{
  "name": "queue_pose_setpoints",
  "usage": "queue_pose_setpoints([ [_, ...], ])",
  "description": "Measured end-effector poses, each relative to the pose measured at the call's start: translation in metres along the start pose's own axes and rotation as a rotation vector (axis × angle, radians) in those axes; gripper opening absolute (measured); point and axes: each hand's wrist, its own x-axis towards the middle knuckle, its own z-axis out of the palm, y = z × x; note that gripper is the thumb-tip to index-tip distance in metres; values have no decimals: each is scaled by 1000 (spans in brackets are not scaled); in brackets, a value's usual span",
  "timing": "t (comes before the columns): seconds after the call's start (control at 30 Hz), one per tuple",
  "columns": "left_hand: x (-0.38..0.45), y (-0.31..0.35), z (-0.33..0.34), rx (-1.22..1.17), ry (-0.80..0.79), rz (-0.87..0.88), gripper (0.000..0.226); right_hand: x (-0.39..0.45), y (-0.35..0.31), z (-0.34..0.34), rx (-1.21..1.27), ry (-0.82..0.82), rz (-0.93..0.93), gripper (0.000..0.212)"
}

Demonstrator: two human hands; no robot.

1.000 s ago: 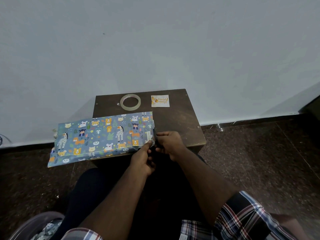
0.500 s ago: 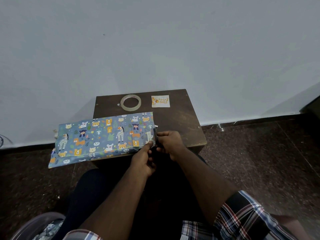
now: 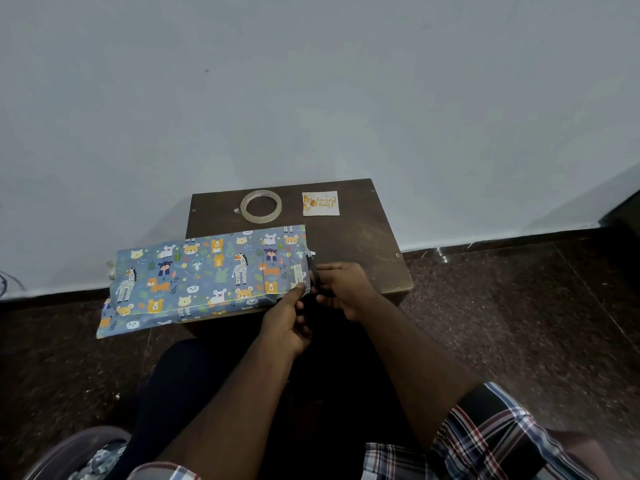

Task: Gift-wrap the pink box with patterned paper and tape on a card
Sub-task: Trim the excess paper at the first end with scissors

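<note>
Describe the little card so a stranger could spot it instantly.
Find the dark wooden table against the pale wall. At its far edge, right of the clear tape roll, lies the card: small, square, white, with gold lettering and ornaments.

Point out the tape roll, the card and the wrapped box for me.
tape roll point(image 3: 261, 206): head view, on the near side of its clear ring.
card point(image 3: 320, 203): head view, middle of its printed face.
wrapped box point(image 3: 207, 271): head view, centre of the animal-patterned top.

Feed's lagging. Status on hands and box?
Both hands at box's right end, left pinching paper. Right grip unclear. Card, tape untouched.
</note>
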Motion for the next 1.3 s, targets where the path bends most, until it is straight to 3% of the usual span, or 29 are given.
queue_pose_setpoints([
  [0.33,4,-1,-2,-26,-28,-6,17,-3,2,-6,-8,-9,59,15],
  [1.3,-2,0,-3,-22,-36,-14,16,11,-10,6,-41,12,6,13],
])
